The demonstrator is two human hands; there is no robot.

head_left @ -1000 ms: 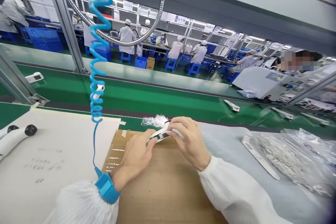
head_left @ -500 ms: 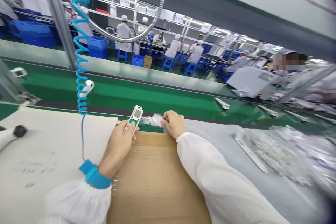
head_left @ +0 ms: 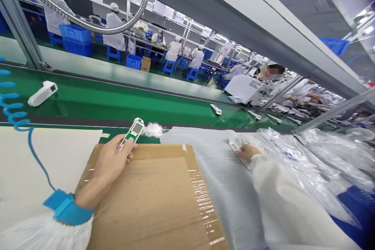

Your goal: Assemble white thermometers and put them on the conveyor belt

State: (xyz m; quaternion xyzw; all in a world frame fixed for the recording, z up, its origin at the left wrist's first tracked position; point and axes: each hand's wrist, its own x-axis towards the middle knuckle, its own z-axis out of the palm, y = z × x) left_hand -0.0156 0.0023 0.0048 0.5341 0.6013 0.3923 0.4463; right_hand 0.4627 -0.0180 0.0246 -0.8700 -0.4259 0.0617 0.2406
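Note:
My left hand point(head_left: 113, 160), with a blue strap at the wrist, is closed around a slim white device point(head_left: 132, 134) with a small grey display and a bare green circuit board. The device tilts above the far edge of a taped cardboard sheet point(head_left: 152, 191). Off to the right, my right hand point(head_left: 247, 152) has its fingers closed on a long white plastic cover point(head_left: 234, 143) lying at the edge of the clear plastic bags point(head_left: 281, 148). Part of that cover is hidden by the hand. A small heap of clear plastic bits point(head_left: 154, 129) lies just right of the device.
Behind the work surface runs a green conveyor belt point(head_left: 123, 101) carrying several white devices, one point(head_left: 43, 93) at the left. A coiled blue cord point(head_left: 13, 105) hangs at the left. A metal hose point(head_left: 117, 29) loops overhead. People in white work at benches beyond.
My right hand has left the clear plastic bits and moved right to the white cover. My left hand still holds the device. The view has swung to the right.

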